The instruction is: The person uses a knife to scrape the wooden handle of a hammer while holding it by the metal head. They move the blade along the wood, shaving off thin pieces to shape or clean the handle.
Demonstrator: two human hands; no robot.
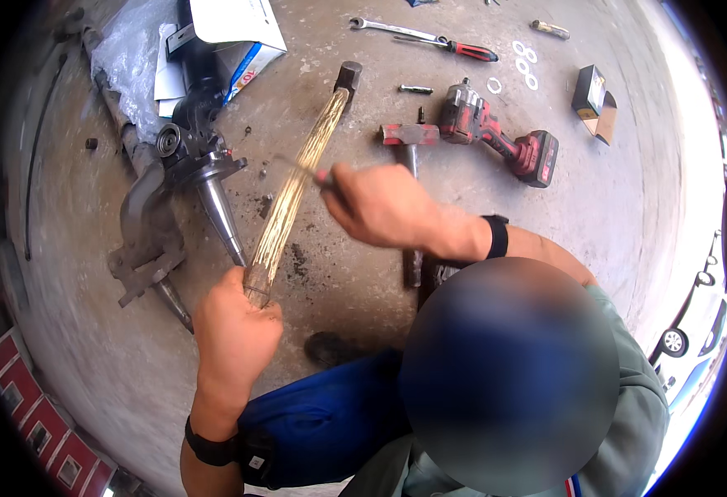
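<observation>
My left hand point(235, 335) is closed round the lower end of a hammer's handle. The hammer point(301, 178) slants away to the upper right, its dark steel head point(348, 76) at the far end and its long handle streaked gold and brown. My right hand point(384, 207) is closed just right of the handle's middle. From its fingers a thin dark thing point(301, 166), smeared by motion, reaches across the handle; its kind cannot be made out. Close to the left of the handle lies a dark steering knuckle with a shiny tapered spindle point(221, 214).
Beyond my right hand lie a second hammer point(409, 137), a red-black cordless impact wrench point(475, 124), a combination wrench point(392, 31), a screwdriver point(471, 51), white rings point(526, 65) and a small open box point(593, 99). Bubble wrap point(132, 58) and a white carton point(239, 29) stand far left.
</observation>
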